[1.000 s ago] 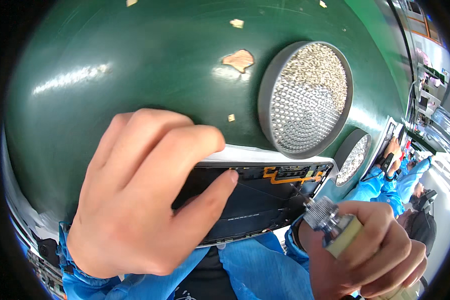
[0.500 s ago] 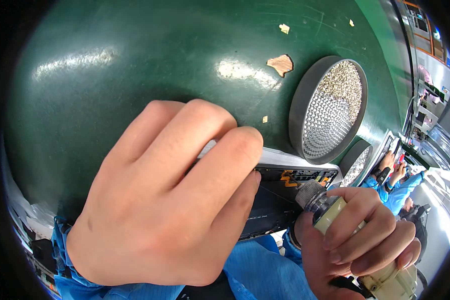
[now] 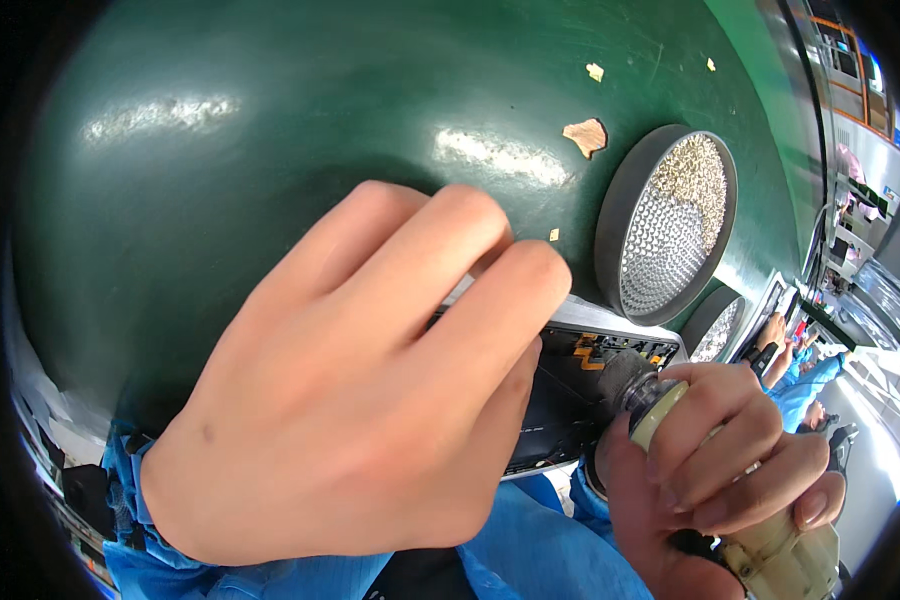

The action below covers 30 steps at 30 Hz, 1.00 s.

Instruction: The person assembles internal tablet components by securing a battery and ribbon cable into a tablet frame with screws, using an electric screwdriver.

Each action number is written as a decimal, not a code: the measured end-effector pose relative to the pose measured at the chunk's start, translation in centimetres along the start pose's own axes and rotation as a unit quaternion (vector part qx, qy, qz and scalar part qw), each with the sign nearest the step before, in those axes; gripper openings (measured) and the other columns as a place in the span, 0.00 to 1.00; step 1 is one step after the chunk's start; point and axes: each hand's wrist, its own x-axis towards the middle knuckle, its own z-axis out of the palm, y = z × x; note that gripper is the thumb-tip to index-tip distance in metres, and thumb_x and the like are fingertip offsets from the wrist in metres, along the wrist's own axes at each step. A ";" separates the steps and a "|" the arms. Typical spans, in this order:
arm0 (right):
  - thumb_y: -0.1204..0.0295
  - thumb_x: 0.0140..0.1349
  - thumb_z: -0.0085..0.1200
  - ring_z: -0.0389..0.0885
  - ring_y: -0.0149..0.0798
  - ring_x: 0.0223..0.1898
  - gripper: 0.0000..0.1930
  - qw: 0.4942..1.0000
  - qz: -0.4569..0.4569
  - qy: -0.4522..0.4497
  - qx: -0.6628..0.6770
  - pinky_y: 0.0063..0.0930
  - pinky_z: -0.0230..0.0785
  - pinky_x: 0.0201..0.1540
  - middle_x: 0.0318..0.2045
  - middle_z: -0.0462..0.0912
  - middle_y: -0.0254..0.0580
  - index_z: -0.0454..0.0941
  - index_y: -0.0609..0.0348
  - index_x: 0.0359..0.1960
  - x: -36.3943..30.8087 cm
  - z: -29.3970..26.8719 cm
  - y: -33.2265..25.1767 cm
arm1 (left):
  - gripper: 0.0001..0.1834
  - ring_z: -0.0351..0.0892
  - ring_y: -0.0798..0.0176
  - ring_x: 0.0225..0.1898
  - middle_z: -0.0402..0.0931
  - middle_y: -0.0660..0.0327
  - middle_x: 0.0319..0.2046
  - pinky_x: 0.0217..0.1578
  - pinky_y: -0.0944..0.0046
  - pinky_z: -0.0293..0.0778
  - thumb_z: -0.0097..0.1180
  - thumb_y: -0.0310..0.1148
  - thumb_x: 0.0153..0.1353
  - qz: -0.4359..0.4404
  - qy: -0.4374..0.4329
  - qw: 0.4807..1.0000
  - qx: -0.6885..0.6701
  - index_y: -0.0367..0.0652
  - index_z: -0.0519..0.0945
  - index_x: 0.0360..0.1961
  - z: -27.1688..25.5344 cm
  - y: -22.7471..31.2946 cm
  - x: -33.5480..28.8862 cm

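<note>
My left hand (image 3: 370, 370) fills the middle, its back toward me. Its fingers are curled in and the thumb is bent beneath; the fingertips, and whatever they pinch, are hidden. Below it lies an opened flat black electronic device (image 3: 560, 400), with orange flex strips (image 3: 595, 347) near its far right corner. My right hand (image 3: 740, 450) is wrapped around a powered screwdriver (image 3: 658, 412) with a pale yellow body and a knurled metal collar. The collar end hangs over the right part of the device; its bit cannot be made out.
A round dark dish (image 3: 615, 225) of small screws stands on the green table (image 3: 300, 90) beyond the device. A second screw dish (image 3: 705, 325) is nearer the right. A brown scrap (image 3: 586, 137) and several pale bits lie around. Co-workers in blue sleeves (image 3: 805, 385) sit farther right.
My left hand has shifted right and slightly up along the device. My right hand and the screwdriver stay nearly in place. The dishes and scraps appear slightly farther right in the picture.
</note>
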 end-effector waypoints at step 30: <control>0.70 0.71 0.61 0.84 0.55 0.36 0.17 0.737 0.519 0.159 -0.403 0.46 0.76 0.42 0.36 0.85 0.55 0.72 0.71 0.53 -13.4 -3.8 -10.8 | 0.34 0.84 0.64 0.36 0.78 0.50 0.50 0.32 0.64 0.82 0.66 0.16 0.60 -0.174 0.101 0.979 -0.024 0.34 0.69 0.67 1.1 4.1 -10.3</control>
